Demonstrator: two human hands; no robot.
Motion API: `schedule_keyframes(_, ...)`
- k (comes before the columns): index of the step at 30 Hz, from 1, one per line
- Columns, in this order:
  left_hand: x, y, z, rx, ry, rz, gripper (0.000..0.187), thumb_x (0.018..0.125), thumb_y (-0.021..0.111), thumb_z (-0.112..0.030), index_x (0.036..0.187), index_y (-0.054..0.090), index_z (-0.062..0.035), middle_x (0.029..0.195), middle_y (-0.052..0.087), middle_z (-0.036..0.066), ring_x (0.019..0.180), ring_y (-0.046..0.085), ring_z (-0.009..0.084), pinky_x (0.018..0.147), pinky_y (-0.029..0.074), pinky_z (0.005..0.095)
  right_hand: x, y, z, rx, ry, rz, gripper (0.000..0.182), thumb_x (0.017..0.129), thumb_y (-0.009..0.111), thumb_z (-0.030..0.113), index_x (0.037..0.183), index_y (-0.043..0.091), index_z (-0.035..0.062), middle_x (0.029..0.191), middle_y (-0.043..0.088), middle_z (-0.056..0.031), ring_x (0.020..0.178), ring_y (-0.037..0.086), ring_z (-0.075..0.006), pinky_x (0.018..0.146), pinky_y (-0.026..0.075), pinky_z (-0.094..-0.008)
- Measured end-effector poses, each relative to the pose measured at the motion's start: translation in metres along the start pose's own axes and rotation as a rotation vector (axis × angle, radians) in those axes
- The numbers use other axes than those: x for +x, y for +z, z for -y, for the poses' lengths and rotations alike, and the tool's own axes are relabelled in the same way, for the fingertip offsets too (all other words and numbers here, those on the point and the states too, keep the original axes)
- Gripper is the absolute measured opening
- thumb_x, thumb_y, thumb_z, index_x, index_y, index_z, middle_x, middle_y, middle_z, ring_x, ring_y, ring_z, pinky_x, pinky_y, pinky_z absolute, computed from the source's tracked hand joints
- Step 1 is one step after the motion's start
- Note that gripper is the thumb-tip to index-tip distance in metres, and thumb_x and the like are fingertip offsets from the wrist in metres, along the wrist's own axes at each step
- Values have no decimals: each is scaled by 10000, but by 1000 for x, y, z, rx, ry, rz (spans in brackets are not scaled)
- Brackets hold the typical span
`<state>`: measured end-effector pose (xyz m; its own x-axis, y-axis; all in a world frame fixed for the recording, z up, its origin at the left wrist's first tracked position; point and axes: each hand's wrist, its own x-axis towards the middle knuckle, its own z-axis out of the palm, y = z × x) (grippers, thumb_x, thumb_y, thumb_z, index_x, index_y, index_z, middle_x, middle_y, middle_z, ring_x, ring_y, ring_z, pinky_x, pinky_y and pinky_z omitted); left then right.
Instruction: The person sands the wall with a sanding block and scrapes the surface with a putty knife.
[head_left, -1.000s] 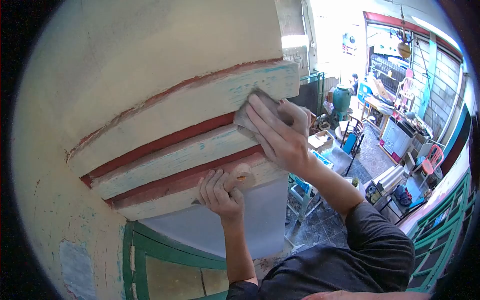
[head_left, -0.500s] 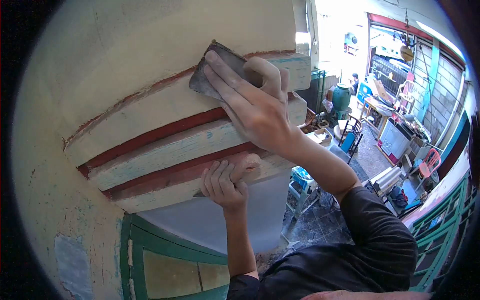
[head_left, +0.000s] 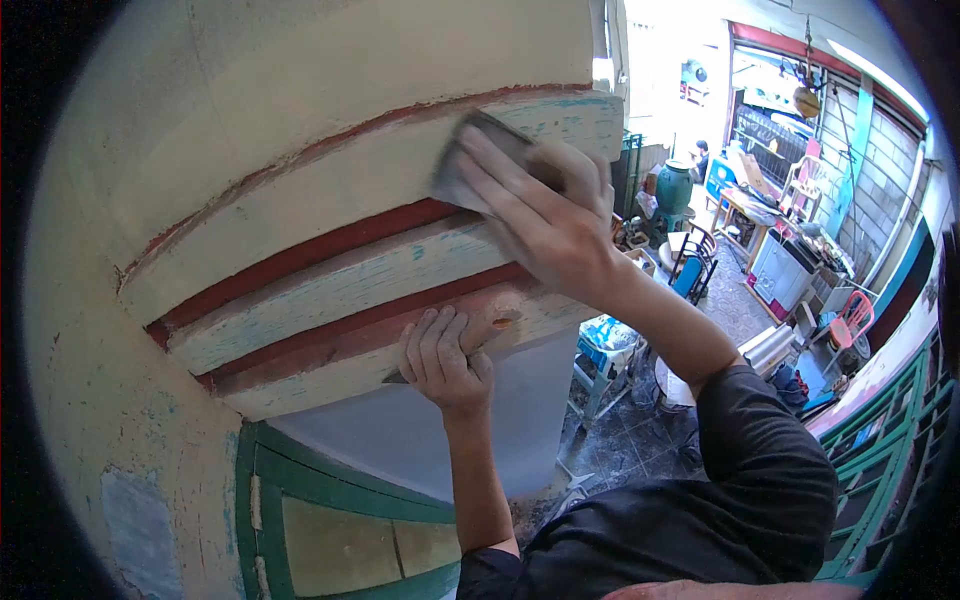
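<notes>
My right hand (head_left: 545,215) presses a dark grey piece of sandpaper (head_left: 505,135) flat against the top band of a stepped, curved moulding (head_left: 330,185). Its fingers lie stretched over the sheet, and the moving edge looks blurred. Lower down, my left hand (head_left: 440,360) is wrapped round a putty knife (head_left: 492,326). The knife's handle end, with a hole in it, sticks out above the thumb, and a dark blade tip shows at the other side. That hand is against the lowest band. Worn pale paint with bluish flecks covers the bands, with red-brown grooves between them.
Below the moulding is a green-framed door (head_left: 300,500). A blue-topped stool (head_left: 605,345) stands on the tiled floor beneath me. Farther right are a green barrel (head_left: 676,188), a pink chair (head_left: 852,320), a cluttered table (head_left: 750,215) and a green metal grille (head_left: 890,470). A person sits far back.
My right hand and the sandpaper have slid rightward and slightly down along the top band. The left hand keeps its hold on the putty knife. The view has shifted slightly.
</notes>
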<state>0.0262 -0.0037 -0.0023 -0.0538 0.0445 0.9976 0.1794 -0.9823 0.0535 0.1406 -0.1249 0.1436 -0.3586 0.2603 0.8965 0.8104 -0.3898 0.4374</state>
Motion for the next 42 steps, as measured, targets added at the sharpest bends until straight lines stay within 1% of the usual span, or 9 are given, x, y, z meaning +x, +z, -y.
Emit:
schedule_keyframes(6, 1, 4, -1, -34, -12, 7, 117, 1014, 558, -172, 1033, 645, -96, 1046, 689, 54, 1061, 662, 257, 1031, 455, 482, 25, 14, 2, 16, -35, -87, 457, 816, 735, 214, 1262, 707, 119, 1473, 581, -8, 1162, 483, -226, 894, 377, -378)
schedule_keyframes(13, 0, 0, -2, -7, -17, 34, 129, 1019, 559, -188, 1028, 636, -85, 1040, 682, 50, 1064, 660, 261, 1024, 464, 496, -5, -7, -6, 16, -23, 18, 433, 833, 700, 184, 1257, 706, 100, 1485, 571, -28, 1162, 488, -245, 903, 384, -391)
schedule_keyframes(16, -2, 3, -1, 2, -29, 19, 135, 1016, 555, -194, 1025, 637, -87, 1037, 681, 47, 1060, 661, 258, 1025, 462, 498, -8, 1, -11, 32, 26, 26, 502, 831, 756, 175, 1326, 678, 136, 1484, 577, 6, 1130, 500, -234, 955, 358, -376)
schedule_keyframes(18, -2, 6, -2, -1, -27, 16, 139, 1014, 552, -196, 1023, 638, -87, 1038, 682, 48, 1056, 662, 257, 1025, 460, 497, 27, 13, -1, -26, -45, -34, 420, 852, 689, 185, 1260, 699, 85, 1508, 548, -25, 1136, 490, -225, 896, 389, -386)
schedule_keyframes(21, -1, 7, 0, 8, -4, -14, 117, 996, 549, -156, 1017, 641, -86, 1041, 682, 52, 1048, 664, 257, 1023, 457, 493, 37, 18, 1, 20, -60, -110, 411, 862, 693, 187, 1261, 698, 86, 1507, 548, -14, 1141, 488, -215, 915, 384, -373)
schedule_keyframes(27, -1, 6, 1, 16, -10, 13, 107, 995, 577, -181, 986, 637, -92, 1023, 681, 46, 1034, 666, 252, 1017, 456, 495, -21, -11, -21, 6, 13, 9, 412, 850, 741, 165, 1259, 720, 116, 1442, 613, -8, 1104, 512, -216, 953, 370, -388)
schedule_keyframes(34, -1, 4, -1, 0, -18, 8, 114, 1012, 555, -179, 1012, 629, -92, 1044, 681, 51, 1050, 660, 264, 1018, 454, 502, 36, 20, -3, 47, -31, -107, 438, 882, 710, 212, 1314, 675, 152, 1502, 555, -18, 1213, 474, -233, 929, 391, -384)
schedule_keyframes(38, 4, -6, -3, 3, -38, 103, 131, 1017, 543, -190, 1022, 626, -89, 1055, 676, 54, 1075, 650, 269, 1029, 445, 511, -29, -2, -17, 11, 31, -12, 419, 884, 726, 257, 1290, 694, 159, 1474, 583, 1, 1174, 481, -237, 926, 387, -377)
schedule_keyframes(42, 4, -10, -3, 5, -24, 124, 124, 1006, 549, -179, 1023, 627, -84, 1056, 676, 64, 1082, 649, 278, 1044, 437, 517, -3, -7, -37, 5, 108, -77, 468, 856, 753, 150, 1318, 690, 115, 1404, 642, -31, 1117, 516, -224, 977, 374, -359)
